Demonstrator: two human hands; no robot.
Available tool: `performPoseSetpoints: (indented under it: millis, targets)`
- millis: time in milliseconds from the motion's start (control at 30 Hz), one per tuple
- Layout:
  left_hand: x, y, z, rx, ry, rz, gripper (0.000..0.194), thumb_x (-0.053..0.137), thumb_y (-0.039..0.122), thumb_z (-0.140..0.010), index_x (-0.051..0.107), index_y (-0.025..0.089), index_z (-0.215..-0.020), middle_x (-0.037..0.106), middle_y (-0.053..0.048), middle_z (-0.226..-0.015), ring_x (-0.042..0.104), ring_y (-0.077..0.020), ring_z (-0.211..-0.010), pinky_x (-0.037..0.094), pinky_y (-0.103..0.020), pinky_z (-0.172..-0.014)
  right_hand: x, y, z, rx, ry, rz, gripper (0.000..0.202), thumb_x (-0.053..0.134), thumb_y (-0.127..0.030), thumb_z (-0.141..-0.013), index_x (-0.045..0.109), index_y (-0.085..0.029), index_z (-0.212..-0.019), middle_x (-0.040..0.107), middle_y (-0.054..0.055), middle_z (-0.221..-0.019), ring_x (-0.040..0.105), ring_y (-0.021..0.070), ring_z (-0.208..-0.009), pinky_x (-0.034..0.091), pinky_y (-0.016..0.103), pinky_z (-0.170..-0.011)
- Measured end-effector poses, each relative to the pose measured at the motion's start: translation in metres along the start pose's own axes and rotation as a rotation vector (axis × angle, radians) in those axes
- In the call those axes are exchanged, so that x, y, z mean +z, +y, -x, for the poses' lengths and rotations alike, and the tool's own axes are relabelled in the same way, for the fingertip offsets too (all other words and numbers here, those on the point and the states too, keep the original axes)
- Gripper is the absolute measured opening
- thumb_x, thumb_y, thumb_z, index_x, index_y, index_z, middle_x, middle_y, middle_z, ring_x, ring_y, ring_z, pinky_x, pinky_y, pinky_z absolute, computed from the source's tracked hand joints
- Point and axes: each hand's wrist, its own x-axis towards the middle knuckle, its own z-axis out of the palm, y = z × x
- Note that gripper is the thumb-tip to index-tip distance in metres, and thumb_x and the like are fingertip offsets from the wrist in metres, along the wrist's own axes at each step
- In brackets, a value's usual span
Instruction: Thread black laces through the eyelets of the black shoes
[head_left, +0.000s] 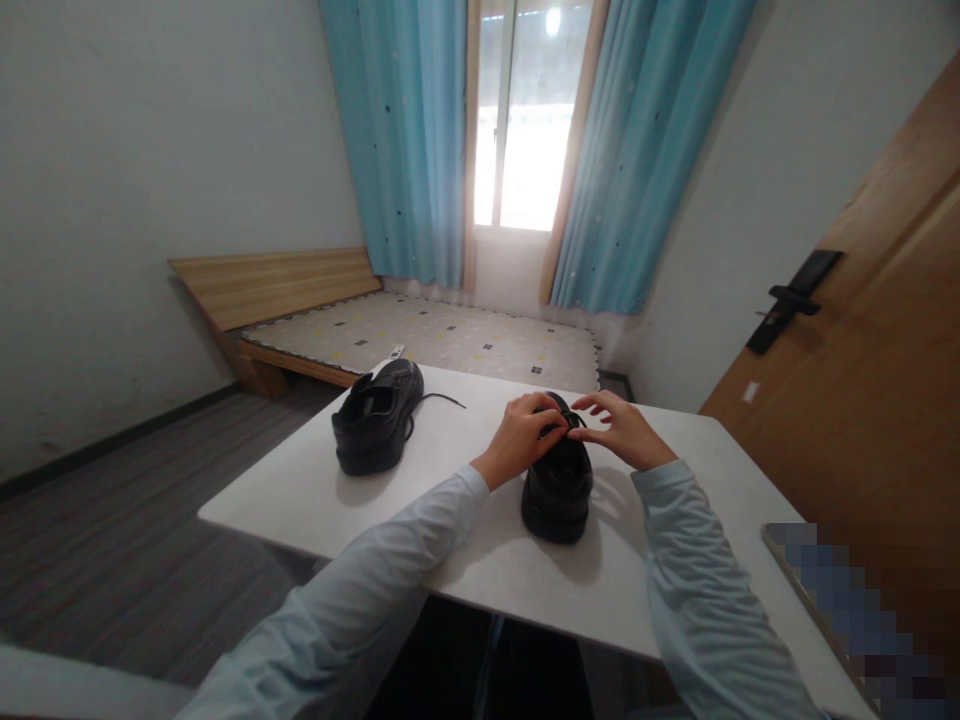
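A black lace-up shoe (556,495) stands on the white table (465,520), heel towards me and toe pointing away. My left hand (521,435) is over its front from the left, fingers and thumb pinched together on the shoelace (574,418). From the right, my right hand (622,430) reaches to the same spot; its thumb and fingers are apart, with the tips close to the lace. Both hands partly cover the toe and lacing. The other black shoe (375,420) sits farther left on the table, a loose lace end trailing to its right.
Behind the table is a low wooden bed with a patterned mattress (450,335). Blue curtains (409,140) flank a bright window (529,130). A wooden door (862,330) with a black handle is on the right. A blurred-out flat object with a dark edge (810,610) lies at the table's right side.
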Motion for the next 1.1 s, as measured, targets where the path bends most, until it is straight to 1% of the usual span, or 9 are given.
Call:
performPoseSetpoints:
  millis: [133, 233, 333, 433, 500, 633, 733, 867, 1100]
  targets:
    - [-0.006, 0.004, -0.001, -0.007, -0.025, 0.013, 0.018, 0.051, 0.032, -0.085, 0.065, 0.02, -0.086, 0.06, -0.007, -0.097, 0.054, -0.0183, -0.094, 0.04, -0.035, -0.088, 0.0, 0.0, 0.001, 0.021, -0.021, -0.032, 0.041, 0.073, -0.046, -0.061, 0.065, -0.02, -0.092, 0.064, 0.007, -0.094, 0.06, 0.0216, -0.081, 0.051, 0.034, -0.062]
    - [-0.015, 0.009, -0.003, -0.021, -0.041, 0.082, 0.02, 0.045, 0.031, -0.087, 0.061, 0.019, -0.088, 0.06, -0.007, -0.095, 0.054, -0.0176, -0.092, 0.041, -0.033, -0.087, 0.0, 0.001, 0.002, 0.036, -0.034, -0.059, 0.039, 0.072, -0.044, -0.062, 0.064, -0.021, -0.093, 0.064, 0.007, -0.095, 0.061, 0.0214, -0.083, 0.051, 0.034, -0.063]
    - [-0.027, 0.015, -0.006, -0.08, -0.028, 0.211, 0.019, 0.042, 0.03, -0.089, 0.057, 0.018, -0.089, 0.062, -0.006, -0.091, 0.056, -0.0166, -0.09, 0.043, -0.031, -0.084, 0.001, 0.002, 0.002, 0.055, -0.032, -0.07, 0.039, 0.073, -0.043, -0.062, 0.064, -0.021, -0.092, 0.065, 0.007, -0.095, 0.062, 0.0212, -0.082, 0.051, 0.035, -0.064]
    - [-0.037, 0.019, -0.008, -0.14, -0.015, 0.398, 0.018, 0.038, 0.03, -0.091, 0.052, 0.018, -0.089, 0.065, -0.005, -0.092, 0.059, -0.0146, -0.089, 0.044, -0.029, -0.083, 0.0, 0.003, 0.002, 0.074, -0.038, -0.08, 0.041, 0.074, -0.043, -0.06, 0.064, -0.02, -0.093, 0.066, 0.007, -0.095, 0.062, 0.0215, -0.083, 0.052, 0.036, -0.066]
    - [-0.041, 0.02, -0.008, -0.164, -0.023, 0.529, 0.017, 0.036, 0.031, -0.092, 0.047, 0.018, -0.089, 0.066, -0.004, -0.092, 0.06, -0.0133, -0.088, 0.044, -0.029, -0.084, 0.0, 0.003, 0.002, 0.082, -0.047, -0.087, 0.043, 0.074, -0.044, -0.06, 0.064, -0.019, -0.094, 0.066, 0.007, -0.097, 0.062, 0.0219, -0.083, 0.051, 0.037, -0.067]
    - [-0.041, 0.019, -0.007, -0.184, -0.07, 0.672, 0.016, 0.037, 0.034, -0.092, 0.04, 0.019, -0.087, 0.068, -0.005, -0.089, 0.061, -0.013, -0.086, 0.046, -0.03, -0.083, -0.001, 0.003, 0.001, 0.104, -0.079, -0.103, 0.045, 0.073, -0.045, -0.061, 0.062, -0.019, -0.095, 0.065, 0.008, -0.098, 0.061, 0.0226, -0.086, 0.051, 0.038, -0.07]
    - [-0.039, 0.019, -0.006, -0.183, -0.1, 0.727, 0.02, 0.039, 0.038, -0.091, 0.04, 0.018, -0.085, 0.067, -0.004, -0.085, 0.062, -0.0125, -0.079, 0.048, -0.029, -0.077, -0.002, 0.002, 0.001, 0.117, -0.105, -0.125, 0.044, 0.073, -0.044, -0.062, 0.062, -0.018, -0.095, 0.065, 0.008, -0.099, 0.061, 0.0225, -0.086, 0.051, 0.039, -0.071]
    - [-0.039, 0.018, -0.006, -0.183, -0.127, 0.78, 0.024, 0.042, 0.04, -0.089, 0.045, 0.016, -0.087, 0.062, -0.005, -0.085, 0.061, -0.0103, -0.067, 0.048, -0.025, -0.065, -0.002, 0.002, 0.002, 0.12, -0.116, -0.161, 0.044, 0.073, -0.043, -0.062, 0.062, -0.018, -0.096, 0.064, 0.008, -0.099, 0.061, 0.0221, -0.086, 0.051, 0.038, -0.07]
    - [-0.044, 0.02, -0.005, -0.204, -0.223, 0.795, 0.03, 0.047, 0.042, -0.086, 0.051, 0.012, -0.084, 0.058, -0.003, -0.077, 0.059, -0.0083, -0.059, 0.046, -0.02, -0.056, 0.0, 0.006, 0.001, 0.116, -0.133, -0.198, 0.042, 0.073, -0.04, -0.063, 0.061, -0.018, -0.096, 0.064, 0.009, -0.1, 0.061, 0.0216, -0.085, 0.053, 0.036, -0.067]
